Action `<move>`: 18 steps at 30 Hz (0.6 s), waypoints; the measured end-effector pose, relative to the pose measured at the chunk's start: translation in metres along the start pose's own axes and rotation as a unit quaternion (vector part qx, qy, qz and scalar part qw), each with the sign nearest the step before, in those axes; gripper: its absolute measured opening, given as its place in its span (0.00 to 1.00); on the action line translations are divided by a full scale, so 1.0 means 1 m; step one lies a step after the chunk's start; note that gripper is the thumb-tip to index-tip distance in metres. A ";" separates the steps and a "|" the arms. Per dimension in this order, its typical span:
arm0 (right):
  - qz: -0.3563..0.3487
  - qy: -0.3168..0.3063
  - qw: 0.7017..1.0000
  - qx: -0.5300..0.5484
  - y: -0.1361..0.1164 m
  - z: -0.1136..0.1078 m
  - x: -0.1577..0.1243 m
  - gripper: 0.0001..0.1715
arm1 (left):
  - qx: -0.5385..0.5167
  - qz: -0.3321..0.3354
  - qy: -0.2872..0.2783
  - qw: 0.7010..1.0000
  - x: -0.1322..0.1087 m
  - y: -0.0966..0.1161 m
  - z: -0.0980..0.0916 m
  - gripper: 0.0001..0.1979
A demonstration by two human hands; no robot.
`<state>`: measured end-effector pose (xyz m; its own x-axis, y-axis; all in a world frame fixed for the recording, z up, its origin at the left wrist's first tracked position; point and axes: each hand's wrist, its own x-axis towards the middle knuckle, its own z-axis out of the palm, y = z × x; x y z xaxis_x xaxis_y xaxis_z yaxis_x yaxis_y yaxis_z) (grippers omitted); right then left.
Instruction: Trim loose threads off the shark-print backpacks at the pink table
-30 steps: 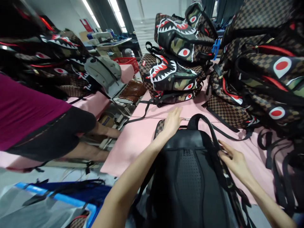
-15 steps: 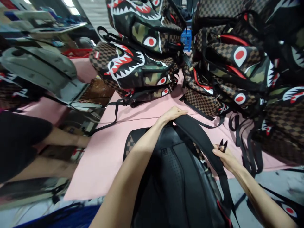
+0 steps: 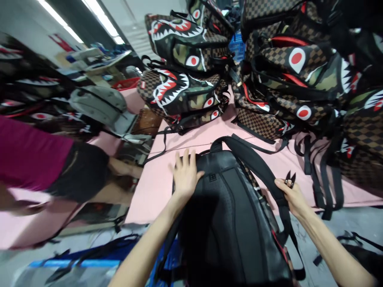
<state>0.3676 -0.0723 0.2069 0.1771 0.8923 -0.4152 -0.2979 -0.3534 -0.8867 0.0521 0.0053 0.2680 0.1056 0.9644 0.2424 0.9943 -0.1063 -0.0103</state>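
Observation:
A black backpack [image 3: 221, 223] lies back-panel up on the pink table, with checkered and camouflage print showing along its side. My left hand [image 3: 184, 175] is open, fingers spread, over its upper left corner; I cannot tell if it touches. On the right, my right hand [image 3: 289, 195] pinches the padded shoulder strap [image 3: 257, 163] at its outer edge. Small dark thread snips [image 3: 290, 179] are also in that hand, their two points sticking up. A carry loop [image 3: 220, 144] stands at the top of the backpack.
Backpacks with shark-mouth print [image 3: 179, 89] are piled at the back of the pink table [image 3: 152, 191]. More checkered bags [image 3: 302, 87] heap on the right, their straps [image 3: 326, 187] hanging down. A person in a magenta top [image 3: 32, 155] is at the left, near a grey bag [image 3: 98, 105].
My left hand has let go of the strap's top end and moved left and down, opening. My right hand still holds strap and snips. The view has shifted left.

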 end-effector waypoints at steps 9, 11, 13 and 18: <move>0.050 0.100 0.994 -0.010 0.018 -0.010 0.007 0.21 | -0.457 -0.374 -0.082 0.803 -0.081 -0.121 0.010 0.19; 0.058 0.131 0.990 -0.017 0.022 -0.014 0.011 0.22 | -0.616 -0.429 -0.090 0.654 -0.044 -0.136 0.022 0.19; 0.067 0.144 0.987 -0.030 0.026 -0.017 0.014 0.22 | -0.686 -0.449 -0.111 0.562 -0.016 -0.143 0.037 0.17; 0.087 0.172 0.979 -0.067 0.033 -0.015 0.017 0.21 | -0.642 -0.399 -0.136 0.641 -0.010 -0.144 0.062 0.21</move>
<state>0.3751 -0.0735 0.1677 0.4475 0.6753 -0.5863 -0.2297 -0.5468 -0.8051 -0.0913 0.0256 0.2070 -0.2557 0.8240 -0.5056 -0.0806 0.5030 0.8605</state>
